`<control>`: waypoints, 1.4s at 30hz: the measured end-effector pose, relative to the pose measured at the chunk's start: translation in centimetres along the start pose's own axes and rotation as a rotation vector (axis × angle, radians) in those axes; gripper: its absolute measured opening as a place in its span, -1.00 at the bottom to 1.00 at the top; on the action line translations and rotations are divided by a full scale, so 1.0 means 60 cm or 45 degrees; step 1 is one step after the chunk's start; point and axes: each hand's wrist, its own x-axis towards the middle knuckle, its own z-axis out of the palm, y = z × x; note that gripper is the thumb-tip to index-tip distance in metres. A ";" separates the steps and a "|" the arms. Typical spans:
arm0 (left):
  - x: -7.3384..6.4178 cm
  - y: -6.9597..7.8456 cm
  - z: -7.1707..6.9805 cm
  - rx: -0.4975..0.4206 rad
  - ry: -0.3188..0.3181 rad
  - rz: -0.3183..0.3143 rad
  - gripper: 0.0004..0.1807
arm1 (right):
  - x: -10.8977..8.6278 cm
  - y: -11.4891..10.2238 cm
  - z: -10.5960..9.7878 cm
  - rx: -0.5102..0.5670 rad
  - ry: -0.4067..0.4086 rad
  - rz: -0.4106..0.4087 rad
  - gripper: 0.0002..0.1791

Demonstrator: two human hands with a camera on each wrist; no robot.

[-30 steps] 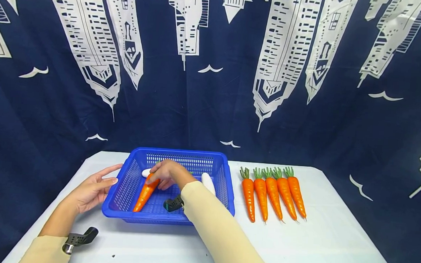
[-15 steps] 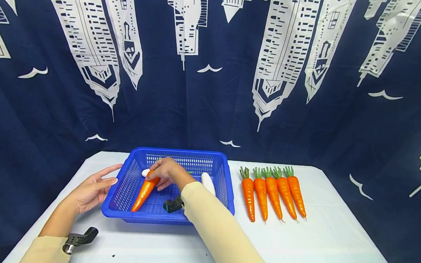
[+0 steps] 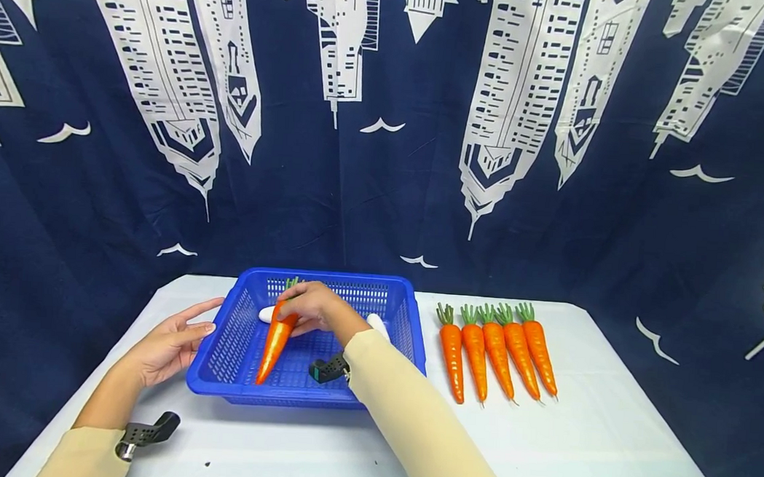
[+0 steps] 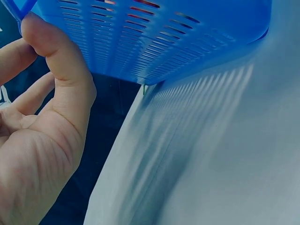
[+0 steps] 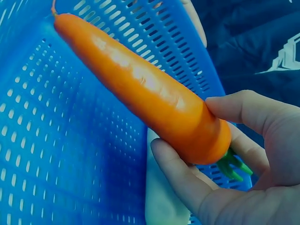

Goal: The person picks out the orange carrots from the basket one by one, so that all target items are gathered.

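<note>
My right hand is inside the blue plastic basket and pinches an orange carrot near its green top. In the right wrist view, the thumb and fingers grip the thick end of the carrot, and its thin tip points to the upper left. A smooth white thing lies in the basket beside the carrot, partly covered. Another white, rounded thing shows behind the right forearm. My left hand has its fingers spread at the basket's left side. The left wrist view shows the thumb at the rim.
To the right of the basket, several carrots lie side by side on the white table, green tops toward the back. A dark blue curtain with white building prints hangs behind the table.
My right hand has lifted the carrot slightly and shifted it to the right, and more of its green top shows. The left hand and basket stay in place.
</note>
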 end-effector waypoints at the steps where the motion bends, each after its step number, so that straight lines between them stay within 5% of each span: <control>1: 0.000 0.000 0.000 0.000 0.001 -0.002 -0.31 | -0.001 0.000 -0.003 0.016 -0.006 -0.001 -0.48; 20: 0.001 -0.002 -0.003 -0.023 -0.016 0.014 -0.35 | -0.032 -0.004 -0.049 0.262 -0.097 -0.029 -0.39; 42: 0.001 -0.003 -0.001 -0.023 -0.006 0.012 -0.38 | -0.090 0.003 -0.090 0.302 -0.122 -0.060 -0.48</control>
